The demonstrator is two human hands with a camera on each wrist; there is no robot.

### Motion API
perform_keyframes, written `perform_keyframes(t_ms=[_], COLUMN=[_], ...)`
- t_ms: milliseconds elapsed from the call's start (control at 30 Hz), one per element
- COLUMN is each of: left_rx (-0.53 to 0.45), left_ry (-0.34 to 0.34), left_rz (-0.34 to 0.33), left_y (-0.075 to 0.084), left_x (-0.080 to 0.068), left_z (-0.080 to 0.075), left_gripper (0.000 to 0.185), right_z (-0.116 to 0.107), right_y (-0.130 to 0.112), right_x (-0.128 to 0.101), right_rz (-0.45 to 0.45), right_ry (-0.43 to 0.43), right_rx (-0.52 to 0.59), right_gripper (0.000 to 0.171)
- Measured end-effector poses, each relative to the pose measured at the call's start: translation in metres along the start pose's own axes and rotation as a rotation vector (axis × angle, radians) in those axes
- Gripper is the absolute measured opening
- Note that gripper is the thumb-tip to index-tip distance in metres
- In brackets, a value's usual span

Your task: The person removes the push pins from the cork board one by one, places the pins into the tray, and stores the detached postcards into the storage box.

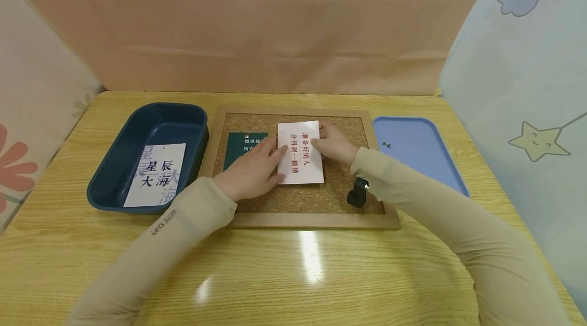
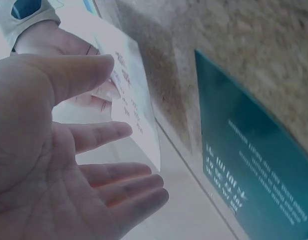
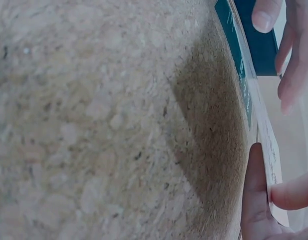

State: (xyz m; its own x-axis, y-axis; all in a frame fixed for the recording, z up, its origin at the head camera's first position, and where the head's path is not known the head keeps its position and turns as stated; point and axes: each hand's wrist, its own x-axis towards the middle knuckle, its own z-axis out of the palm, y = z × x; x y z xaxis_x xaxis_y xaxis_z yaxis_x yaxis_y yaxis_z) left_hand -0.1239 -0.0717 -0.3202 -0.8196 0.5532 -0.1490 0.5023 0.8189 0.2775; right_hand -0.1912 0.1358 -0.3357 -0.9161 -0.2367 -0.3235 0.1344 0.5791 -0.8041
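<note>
A white card [image 1: 300, 163] with red Chinese characters is held over the corkboard [image 1: 275, 202], and its shadow falls on the cork. My right hand [image 1: 337, 143] pinches the card's right edge, thumb on the printed face and fingers behind, as the right wrist view shows. At the card's left side is my left hand [image 1: 252, 170], its thumb and index finger [image 2: 101, 136] reaching to the printed face, the other fingers fairly straight and spread. A dark green card [image 1: 234, 150] with white print lies on the cork at left, a pin at its top, partly covered by the left hand.
Left of the board stands a dark blue bin [image 1: 103, 183] with a white card [image 1: 158, 181] leaning in it. To the right lies a light blue tray [image 1: 422, 147] with small pushpins [image 1: 387, 144] near its left edge. The wooden frame [image 1: 316, 221] borders the corkboard.
</note>
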Motion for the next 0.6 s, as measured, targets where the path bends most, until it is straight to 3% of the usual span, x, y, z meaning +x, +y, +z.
perform_keyframes(t_ms=[333, 600], left_rx=[0.027, -0.011], left_ry=[0.038, 0.043], left_rz=[-0.009, -0.044], left_y=[-0.007, -0.017], left_x=[-0.006, -0.016], left_z=[-0.008, -0.017], left_gripper=[0.064, 0.066], right_z=[0.000, 0.000], right_y=[-0.001, -0.003], right_x=[0.001, -0.001], right_rz=[0.016, 0.028], right_ry=[-0.006, 0.008], right_rx=[0.014, -0.023], right_gripper=[0.046, 0.049])
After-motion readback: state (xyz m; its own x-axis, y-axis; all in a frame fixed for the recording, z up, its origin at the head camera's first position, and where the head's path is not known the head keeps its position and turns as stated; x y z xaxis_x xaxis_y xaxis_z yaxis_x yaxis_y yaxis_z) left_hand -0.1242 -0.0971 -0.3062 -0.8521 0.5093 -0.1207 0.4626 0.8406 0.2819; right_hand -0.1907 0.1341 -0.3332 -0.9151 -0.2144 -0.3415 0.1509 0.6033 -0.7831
